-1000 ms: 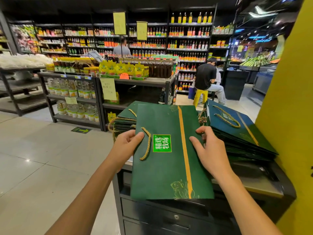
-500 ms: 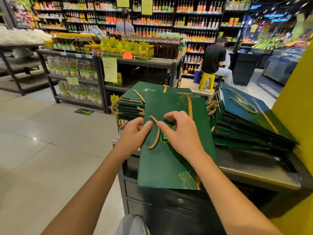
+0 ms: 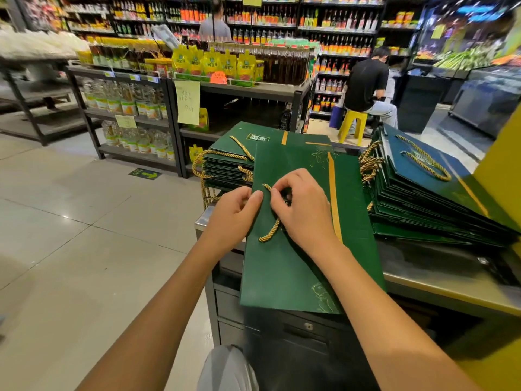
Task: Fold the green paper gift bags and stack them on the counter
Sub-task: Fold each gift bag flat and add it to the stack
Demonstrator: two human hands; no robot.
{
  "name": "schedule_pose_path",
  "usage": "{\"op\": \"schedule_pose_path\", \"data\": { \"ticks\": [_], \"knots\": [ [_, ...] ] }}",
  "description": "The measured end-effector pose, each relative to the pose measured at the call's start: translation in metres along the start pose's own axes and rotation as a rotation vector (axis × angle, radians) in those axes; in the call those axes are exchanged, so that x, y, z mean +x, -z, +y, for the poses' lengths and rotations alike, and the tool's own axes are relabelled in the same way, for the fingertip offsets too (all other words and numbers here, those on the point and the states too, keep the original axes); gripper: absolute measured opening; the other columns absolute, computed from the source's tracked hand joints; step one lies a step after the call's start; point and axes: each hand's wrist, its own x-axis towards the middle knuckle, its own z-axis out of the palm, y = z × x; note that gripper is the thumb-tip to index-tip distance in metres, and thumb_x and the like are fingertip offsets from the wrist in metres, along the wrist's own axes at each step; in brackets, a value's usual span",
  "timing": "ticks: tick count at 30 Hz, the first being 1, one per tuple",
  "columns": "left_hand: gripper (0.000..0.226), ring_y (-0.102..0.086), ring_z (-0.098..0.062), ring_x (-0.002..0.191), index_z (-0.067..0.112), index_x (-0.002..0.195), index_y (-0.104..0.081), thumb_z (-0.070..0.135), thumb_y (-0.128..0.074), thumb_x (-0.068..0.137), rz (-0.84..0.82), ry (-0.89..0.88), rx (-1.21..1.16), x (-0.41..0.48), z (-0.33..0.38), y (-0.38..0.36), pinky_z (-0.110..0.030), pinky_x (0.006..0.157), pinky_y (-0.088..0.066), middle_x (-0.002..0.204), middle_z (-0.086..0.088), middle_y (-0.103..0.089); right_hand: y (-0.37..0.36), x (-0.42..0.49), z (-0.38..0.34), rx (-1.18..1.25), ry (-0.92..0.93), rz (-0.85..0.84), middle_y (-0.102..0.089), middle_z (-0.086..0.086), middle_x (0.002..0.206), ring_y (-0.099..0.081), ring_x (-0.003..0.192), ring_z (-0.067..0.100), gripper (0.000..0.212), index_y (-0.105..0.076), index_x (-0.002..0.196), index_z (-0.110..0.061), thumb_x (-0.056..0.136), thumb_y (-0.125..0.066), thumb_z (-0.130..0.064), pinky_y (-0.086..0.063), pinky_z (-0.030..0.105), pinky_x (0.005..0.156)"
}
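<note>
A flat green paper gift bag (image 3: 296, 261) with a gold stripe lies over the counter's front edge. My left hand (image 3: 232, 214) grips its left edge, thumb on top. My right hand (image 3: 303, 208) covers the bag's middle, its fingers curled and pinching the gold rope handle (image 3: 270, 231). One stack of flat green bags (image 3: 225, 162) sits behind to the left. A taller, slanted stack (image 3: 431, 198) rests to the right.
The steel counter (image 3: 439, 277) has dark drawers below. A yellow wall (image 3: 501, 176) stands on the right. Shop shelves (image 3: 135, 108) with bottles are across the tiled floor at left. A person sits on a yellow stool (image 3: 352, 122) behind the counter.
My right hand left the bag's right edge and came to its middle, covering the label and taking the rope handle. The view tilted down and closer.
</note>
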Motion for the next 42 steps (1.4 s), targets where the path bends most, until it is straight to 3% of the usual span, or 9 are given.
{"op": "schedule_pose_path", "data": {
  "ticks": [3,8,15,18,21,25,30,36,42],
  "knots": [
    [0.04,-0.05,-0.013,0.062,-0.007,0.086,-0.059,0.027,-0.052,0.105,0.002,-0.001,-0.022,0.001,0.0,0.001,-0.025,0.053,-0.04,0.069,-0.016,-0.054,0.01,-0.002,0.003,0.175,-0.03,-0.006,-0.055,-0.004,0.094,-0.054,0.078,0.007,0.008,-0.063,0.084,-0.015,0.091,-0.067,-0.014,-0.045,0.018,0.07],
    [0.044,-0.06,-0.04,0.074,-0.007,0.096,-0.063,0.035,-0.051,0.105,0.007,0.038,-0.103,0.004,-0.003,0.003,-0.042,0.066,-0.047,0.09,-0.034,-0.061,0.029,-0.001,0.012,0.443,-0.177,0.004,-0.062,0.002,0.101,-0.057,0.08,0.003,0.009,-0.068,0.084,-0.008,0.091,-0.064,-0.004,-0.046,0.012,0.072],
    [0.039,-0.061,-0.028,0.077,-0.008,0.097,-0.064,0.028,-0.053,0.105,0.008,0.069,-0.085,0.003,0.0,0.003,-0.047,0.067,-0.052,0.091,-0.034,-0.061,0.034,-0.009,0.013,0.389,-0.055,-0.098,-0.061,-0.002,0.102,-0.062,0.091,0.008,0.009,-0.068,0.094,-0.015,0.088,-0.071,-0.009,-0.05,0.02,0.081],
    [0.04,-0.051,-0.029,0.066,-0.01,0.093,-0.061,0.028,-0.053,0.105,0.011,0.045,-0.041,0.004,0.001,0.005,-0.04,0.06,-0.044,0.078,-0.031,-0.057,0.035,-0.024,0.013,0.333,0.088,-0.292,-0.055,-0.007,0.125,-0.051,0.124,0.009,0.028,-0.072,0.11,-0.033,0.083,-0.079,-0.035,-0.039,0.021,0.104],
    [0.04,-0.058,-0.045,0.071,-0.005,0.093,-0.065,0.032,-0.053,0.104,0.007,0.036,-0.012,0.004,0.001,0.005,-0.053,0.061,-0.05,0.084,-0.033,-0.062,0.026,-0.034,0.021,0.202,0.204,-0.363,-0.049,-0.006,0.141,-0.038,0.137,0.015,0.037,-0.077,0.109,-0.038,0.078,-0.074,-0.057,-0.033,0.044,0.113],
    [0.044,-0.056,-0.028,0.067,-0.005,0.092,-0.064,0.037,-0.054,0.101,0.016,0.048,-0.011,0.004,0.002,0.003,-0.043,0.061,-0.048,0.085,-0.033,-0.061,0.021,-0.035,0.025,0.229,0.225,-0.296,-0.056,-0.006,0.136,-0.042,0.134,0.018,0.014,-0.081,0.094,-0.032,0.085,-0.076,-0.041,-0.035,0.054,0.107],
    [0.038,-0.051,-0.02,0.067,-0.007,0.092,-0.063,0.028,-0.052,0.105,0.01,0.071,-0.011,0.003,0.001,0.002,-0.031,0.061,-0.041,0.084,-0.033,-0.058,0.024,-0.034,0.024,0.331,0.114,-0.295,-0.053,-0.01,0.133,-0.044,0.132,0.013,0.006,-0.07,0.092,-0.029,0.093,-0.066,-0.033,-0.036,0.052,0.11],
    [0.036,-0.058,-0.024,0.072,-0.005,0.098,-0.065,0.028,-0.053,0.105,-0.015,0.123,-0.06,0.004,0.002,0.003,-0.039,0.068,-0.047,0.092,-0.035,-0.062,0.024,-0.035,0.024,0.42,0.07,-0.295,-0.053,-0.006,0.132,-0.047,0.133,0.012,0.008,-0.065,0.097,-0.021,0.099,-0.057,-0.022,-0.037,0.046,0.111],
    [0.036,-0.059,-0.024,0.074,-0.003,0.097,-0.065,0.03,-0.053,0.105,-0.019,0.14,-0.059,0.004,0.004,0.002,-0.039,0.067,-0.049,0.093,-0.032,-0.064,0.027,-0.036,0.023,0.354,0.094,-0.258,-0.057,-0.004,0.128,-0.051,0.127,0.009,0.003,-0.071,0.094,-0.018,0.094,-0.071,-0.021,-0.039,0.029,0.108]
  ]
}}
